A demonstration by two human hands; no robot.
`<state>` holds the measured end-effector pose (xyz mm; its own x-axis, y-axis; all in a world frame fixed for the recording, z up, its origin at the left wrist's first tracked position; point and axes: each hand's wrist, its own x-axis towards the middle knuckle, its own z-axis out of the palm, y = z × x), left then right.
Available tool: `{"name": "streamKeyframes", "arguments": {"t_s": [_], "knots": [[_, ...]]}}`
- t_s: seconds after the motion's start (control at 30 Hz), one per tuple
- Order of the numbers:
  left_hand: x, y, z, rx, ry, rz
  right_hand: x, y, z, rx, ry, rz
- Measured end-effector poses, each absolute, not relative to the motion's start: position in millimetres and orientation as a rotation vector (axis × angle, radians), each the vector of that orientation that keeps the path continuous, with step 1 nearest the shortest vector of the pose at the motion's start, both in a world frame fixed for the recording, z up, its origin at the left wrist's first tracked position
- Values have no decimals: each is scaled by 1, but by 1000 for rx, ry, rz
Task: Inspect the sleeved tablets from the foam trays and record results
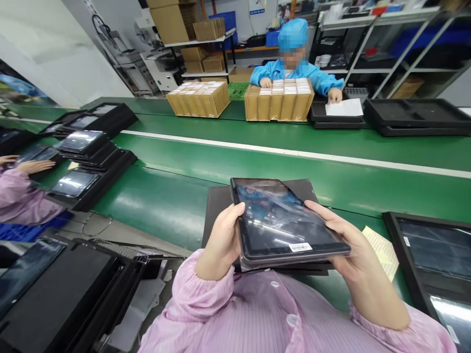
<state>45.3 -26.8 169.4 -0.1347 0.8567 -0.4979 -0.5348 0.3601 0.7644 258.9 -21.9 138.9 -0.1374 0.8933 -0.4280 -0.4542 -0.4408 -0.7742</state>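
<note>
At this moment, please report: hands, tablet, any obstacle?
Left hand, right hand: holding tablet by its sides. Screen up, white label at near edge. Nothing seen in the way; black panel underneath.

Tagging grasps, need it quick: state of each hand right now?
Left hand: closed, holding the tablet by its left edge.
Right hand: closed, holding the same tablet by its right side.
</note>
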Motion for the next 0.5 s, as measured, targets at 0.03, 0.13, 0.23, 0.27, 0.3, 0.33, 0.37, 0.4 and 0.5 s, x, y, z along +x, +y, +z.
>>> {"name": "streamKeyframes", "arguments": {"t_s": [0.03, 0.13, 0.23, 0.27, 0.3, 0.33, 0.37, 0.4, 0.5], "knots": [[45, -29, 169, 397, 1182, 1246, 260, -20, 134, -1110, -609, 1764], [48, -35, 167, 610, 1200, 1246, 256, -8, 114, -1083, -667, 1808], [57, -43, 168, 981, 1315, 1135, 240, 7, 94, -1071, -709, 1829], [61, -46, 168, 1097, 1370, 1061, 233, 10, 88, -1049, -710, 1843], [64, -50, 169, 1190, 1419, 984, 227, 13, 84, -1019, -702, 1854], [67, -52, 169, 1258, 1455, 932, 221, 14, 82, -987, -692, 1863], [69, -55, 169, 1309, 1478, 921, 216, 15, 79, -956, -680, 1862], [71, -56, 169, 1359, 1491, 954, 213, 15, 77, -929, -668, 1855], [77, -55, 168, 1540, 1460, 1182, 206, 11, 71, -892, -630, 1805]]}}
